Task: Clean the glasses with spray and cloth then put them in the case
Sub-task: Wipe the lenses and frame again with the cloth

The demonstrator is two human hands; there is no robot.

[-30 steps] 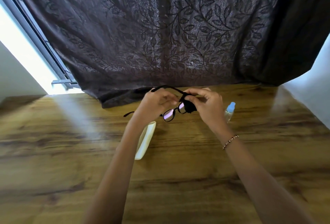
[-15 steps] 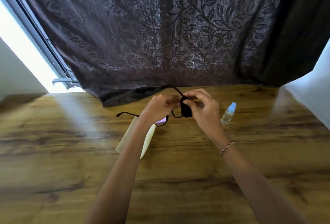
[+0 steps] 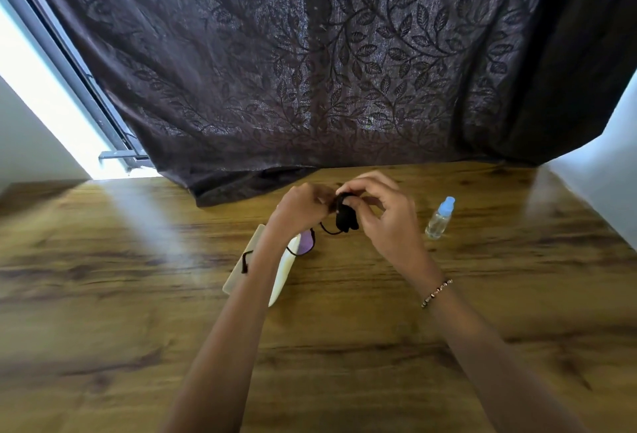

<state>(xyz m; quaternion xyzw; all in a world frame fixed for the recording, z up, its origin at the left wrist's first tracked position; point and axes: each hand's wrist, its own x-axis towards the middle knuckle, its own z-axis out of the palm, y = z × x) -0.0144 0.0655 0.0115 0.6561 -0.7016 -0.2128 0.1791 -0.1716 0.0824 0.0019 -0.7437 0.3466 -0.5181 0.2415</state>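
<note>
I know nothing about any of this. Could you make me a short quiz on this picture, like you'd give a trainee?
1. True or false: the right hand grips the spray bottle.
2. What does the right hand pinch against the glasses? A: a black cloth; B: a paper tissue; C: a sponge.
3. Fill in: the cream case lies on the wooden table beneath the ___ forearm.

Key: 1 false, the bottle stands alone, upright, to the right of the hands; 2 A; 3 left.
</note>
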